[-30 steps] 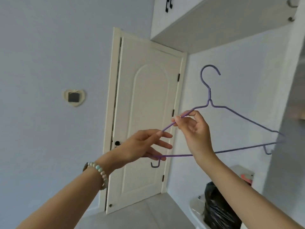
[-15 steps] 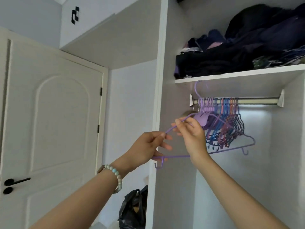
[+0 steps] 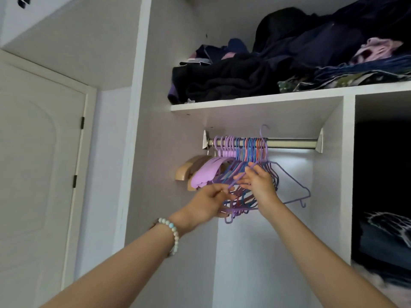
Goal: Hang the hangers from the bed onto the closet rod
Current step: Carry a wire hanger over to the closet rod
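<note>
- Just below the rod (image 3: 289, 143), the right hand (image 3: 259, 184) pinches the left slope of a purple hanger (image 3: 289, 174), fingers curled on the wire.
- Lower, under the rod's left end, the left hand (image 3: 210, 201) grips the hanger's left corner; blur hides exactly how.
- Lengthwise the hanger runs along the rod, its hook poking just above it at the right edge of the hung bunch (image 3: 242, 152).
- Being nearer the rod, the right hand looks best placed to lower the hook onto it.

Left hand (image 3: 209, 202), right hand (image 3: 259, 184) aloft, pinching.
</note>
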Tool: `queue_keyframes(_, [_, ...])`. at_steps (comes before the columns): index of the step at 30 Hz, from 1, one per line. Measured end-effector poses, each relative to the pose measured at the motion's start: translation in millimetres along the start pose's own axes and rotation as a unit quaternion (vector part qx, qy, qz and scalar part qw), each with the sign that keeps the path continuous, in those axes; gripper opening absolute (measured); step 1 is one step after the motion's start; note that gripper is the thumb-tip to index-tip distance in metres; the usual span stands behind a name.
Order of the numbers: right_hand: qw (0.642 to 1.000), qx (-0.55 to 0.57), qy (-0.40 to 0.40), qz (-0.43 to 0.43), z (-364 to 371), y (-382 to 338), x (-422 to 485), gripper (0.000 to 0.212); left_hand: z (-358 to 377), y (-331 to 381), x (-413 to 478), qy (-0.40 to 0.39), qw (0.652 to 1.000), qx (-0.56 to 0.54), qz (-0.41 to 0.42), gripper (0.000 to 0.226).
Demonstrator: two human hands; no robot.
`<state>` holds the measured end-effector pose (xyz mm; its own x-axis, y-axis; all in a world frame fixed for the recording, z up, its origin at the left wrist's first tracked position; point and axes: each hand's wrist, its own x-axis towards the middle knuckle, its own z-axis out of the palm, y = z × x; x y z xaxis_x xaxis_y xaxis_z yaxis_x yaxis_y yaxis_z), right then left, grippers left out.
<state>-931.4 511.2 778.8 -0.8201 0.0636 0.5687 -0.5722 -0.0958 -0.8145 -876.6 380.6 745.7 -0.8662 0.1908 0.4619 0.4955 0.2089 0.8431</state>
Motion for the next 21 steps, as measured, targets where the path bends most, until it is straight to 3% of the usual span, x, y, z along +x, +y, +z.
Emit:
queue_keyframes(5, [0.997, -0.042, 0.046, 0.041, -28, 6, 47, 0.029, 22, -10, 41, -0.01, 1.0, -0.002, 0.001, 0.024])
queue_keyframes(10, [0.994, -0.025, 0.068, 0.076, -47, 11, 94, 0.015, 34, -15, 73, 0.024, 0.999, -0.003, 0.026, 0.027])
queue_keyframes(17, [0.988, -0.064, 0.063, 0.124, -56, 36, 116, 0.03, 43, -22, 94, 0.032, 0.999, -0.007, 0.008, 0.015])
queue_keyframes(21, [0.986, -0.118, 0.082, 0.089, -56, 52, 112, 0.019, 40, -31, 91, 0.027, 0.999, 0.006, -0.03, 0.019])
